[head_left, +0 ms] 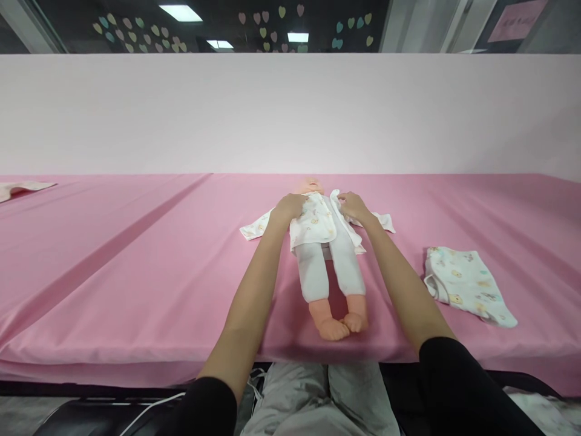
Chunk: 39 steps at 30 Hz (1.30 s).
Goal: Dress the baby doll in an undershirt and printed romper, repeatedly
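Observation:
A baby doll (333,272) lies on its back on the pink table cover (136,260), feet toward me, head (312,183) at the far end. It wears white trousers and a white printed wrap shirt (318,221). My left hand (288,207) rests on the left side of the shirt at the doll's chest, fingers curled down on the cloth. My right hand (353,206) pinches the shirt's right flap near the doll's shoulder. The shirt's sleeves spread out to both sides.
A second folded printed garment (467,284) lies on the cover to the right of the doll. A pale cloth (20,189) lies at the far left. A pink wall panel stands behind the table. My grey-trousered lap is below the table's front edge.

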### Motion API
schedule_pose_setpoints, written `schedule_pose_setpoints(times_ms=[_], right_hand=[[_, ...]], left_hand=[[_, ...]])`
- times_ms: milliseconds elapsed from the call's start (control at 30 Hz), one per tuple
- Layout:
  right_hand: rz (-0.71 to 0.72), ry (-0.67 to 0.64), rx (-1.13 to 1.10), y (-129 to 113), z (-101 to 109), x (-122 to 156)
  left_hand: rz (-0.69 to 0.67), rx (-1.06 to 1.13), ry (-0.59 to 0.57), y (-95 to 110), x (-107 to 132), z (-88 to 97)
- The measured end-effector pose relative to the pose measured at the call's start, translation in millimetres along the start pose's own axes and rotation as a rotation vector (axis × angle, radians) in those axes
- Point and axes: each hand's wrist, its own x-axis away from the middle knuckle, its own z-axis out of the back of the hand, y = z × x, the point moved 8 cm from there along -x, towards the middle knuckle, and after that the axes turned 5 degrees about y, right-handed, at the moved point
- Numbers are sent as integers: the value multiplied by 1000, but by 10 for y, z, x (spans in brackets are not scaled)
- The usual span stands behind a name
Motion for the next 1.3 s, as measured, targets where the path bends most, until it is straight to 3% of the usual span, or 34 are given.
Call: schedule_pose_setpoints(times_ms=[100, 167, 267, 400, 533, 667, 800, 900, 1000, 1100, 1200, 1300], right_hand=[[-20, -14, -63, -161, 4, 12], [-55, 49, -57, -187, -5, 31], [-98, 183, -116, -155, -26, 21], [-134, 233, -245, -184, -107, -153], [-59, 168, -413, -504, -193, -360], [29, 63, -623, -743, -165, -274], [37, 25, -888, -590, -59, 127], [-63, 175, -709, -273, -34, 484], [-28, 290, -492, -166, -51, 763], [-8, 424, -419, -147, -16, 917], [52, 546, -491, -180, 72, 993], [83, 585, -597, -182, 109, 1031]], left_hand=[[-85, 72, -99, 119, 17, -32], [-121, 88, -157, 139, 16, -106], [-111, 41, -245, 93, 12, -239], [-100, 25, -296, 64, 7, -313], [-113, 51, -310, 91, 34, -323], [-78, 32, -293, 89, 79, -291], [-77, -5, -195, 169, 86, -215], [-150, -8, -46, 361, 80, -209], [-144, -65, 138, 509, 98, -288], [-78, -96, 325, 555, 153, -347], [-60, -43, 416, 551, 207, -352], [-56, 95, 493, 499, 216, -273]])
